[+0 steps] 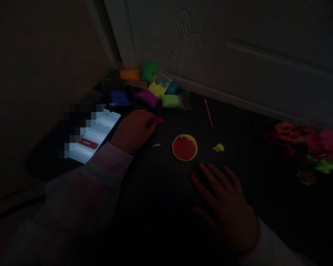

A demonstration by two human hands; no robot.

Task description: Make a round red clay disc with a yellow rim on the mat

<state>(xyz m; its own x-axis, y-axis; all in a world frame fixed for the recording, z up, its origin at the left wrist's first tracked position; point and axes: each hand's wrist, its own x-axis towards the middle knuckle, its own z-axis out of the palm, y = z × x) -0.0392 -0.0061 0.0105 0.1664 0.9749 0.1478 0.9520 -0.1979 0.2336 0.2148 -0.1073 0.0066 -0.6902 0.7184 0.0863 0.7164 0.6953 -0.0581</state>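
My left hand [135,130] is closed at the far left of the dark table, around a small red-pink piece [158,120] whose flat tip sticks out past the fingers. I cannot tell whether that piece is clay or a plastic tool. My right hand [224,205] lies open, palm down and fingers spread, just below a round red clay disc [183,148] with a raised yellow rim. A scrap of yellow clay [218,147] is right of the disc, and a small green clay bit [156,145] sits to its left.
Several bags of coloured clay [148,98] are heaped against the wall. A lit phone [96,138] leans beside my left wrist. One thin pink modelling tool [208,112] rests behind the disc. Coloured flower shapes [316,142] stand at the right. The scene is very dark.
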